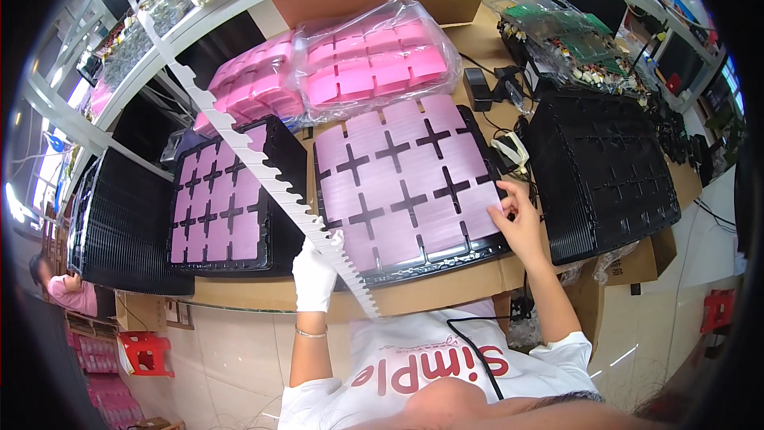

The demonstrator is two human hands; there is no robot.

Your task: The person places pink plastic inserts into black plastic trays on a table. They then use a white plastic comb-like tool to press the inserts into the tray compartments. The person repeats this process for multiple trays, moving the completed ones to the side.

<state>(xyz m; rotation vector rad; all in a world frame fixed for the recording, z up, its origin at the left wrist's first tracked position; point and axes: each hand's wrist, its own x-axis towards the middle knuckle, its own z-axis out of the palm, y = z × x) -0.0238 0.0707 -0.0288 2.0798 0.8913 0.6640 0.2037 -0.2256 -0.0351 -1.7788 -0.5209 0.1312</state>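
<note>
A pink slotted foam sheet (374, 171) lies over a black plastic tray (446, 259) in front of me, with cross-shaped openings showing black beneath. My right hand (519, 223), bare, pinches the sheet's right edge between thumb and fingers. At the near left corner of the same sheet is my left hand (313, 275), in a white glove. Its fingertips are partly hidden behind a white toothed strip (270, 183), so their grip cannot be made out. The strip runs diagonally across the view from the upper left; whether my left hand touches it is unclear.
To the left stands a tray stack topped with pink foam (215, 215), beside more black trays (131, 223). Bagged pink foam sheets (378, 64) lie behind. Another black tray stack (609, 175) is at right, near cables, a black adapter (477, 89) and circuit boards (573, 28).
</note>
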